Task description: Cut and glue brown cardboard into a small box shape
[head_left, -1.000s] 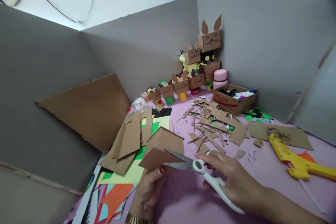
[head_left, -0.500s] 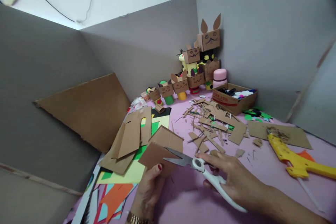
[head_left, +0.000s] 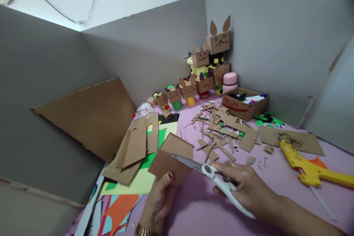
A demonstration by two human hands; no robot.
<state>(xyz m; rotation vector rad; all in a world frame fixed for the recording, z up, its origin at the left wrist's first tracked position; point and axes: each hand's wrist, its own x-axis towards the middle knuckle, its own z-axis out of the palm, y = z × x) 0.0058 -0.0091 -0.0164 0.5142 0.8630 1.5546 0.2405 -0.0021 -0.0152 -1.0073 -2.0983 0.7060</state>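
My left hand [head_left: 160, 201] pinches the lower edge of a folded brown cardboard piece [head_left: 171, 158] and holds it up above the pink table [head_left: 199, 206]. My right hand [head_left: 246, 190] grips white-handled scissors [head_left: 212, 175]. Their metal blades lie across the cardboard's right side, slightly parted. Both hands are closed around what they hold.
Cardboard scraps [head_left: 224, 132] litter the middle of the table. A yellow glue gun [head_left: 306, 167] lies at the right. Several cardboard animal figures [head_left: 204, 70], a pink bottle [head_left: 229, 81] and a small box [head_left: 243, 103] stand in the far corner. Coloured paper [head_left: 124, 206] and cardboard sheets [head_left: 135, 147] lie at the left.
The scissor blades have moved further onto the cardboard piece, and my left hand has raised and turned the piece slightly. The view has shifted a little to the right.
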